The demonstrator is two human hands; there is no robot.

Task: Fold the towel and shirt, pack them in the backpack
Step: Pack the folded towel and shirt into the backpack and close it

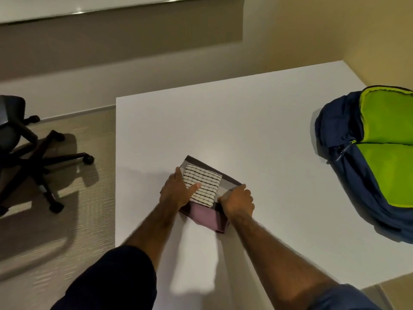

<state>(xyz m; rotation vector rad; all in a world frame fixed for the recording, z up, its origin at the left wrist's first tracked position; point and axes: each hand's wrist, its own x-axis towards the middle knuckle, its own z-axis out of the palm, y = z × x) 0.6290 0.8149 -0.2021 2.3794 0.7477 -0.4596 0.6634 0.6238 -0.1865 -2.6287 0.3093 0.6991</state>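
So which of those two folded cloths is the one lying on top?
The white cloth with dark stripes, the smaller one, lies on top. The mauve and grey cloth is larger and sits beneath, sticking out past the striped one's edges.

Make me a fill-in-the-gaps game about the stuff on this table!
The striped cloth lies on top of the bottom cloth, which is coloured ___.
The open backpack is blue outside and ___ inside.
The wheeled chair stands on the ___, not on the table.
The left hand has its thumb on the ___ cloth; the right hand grips the bottom cloth's edge.
Missing words: purple; green; floor; striped.
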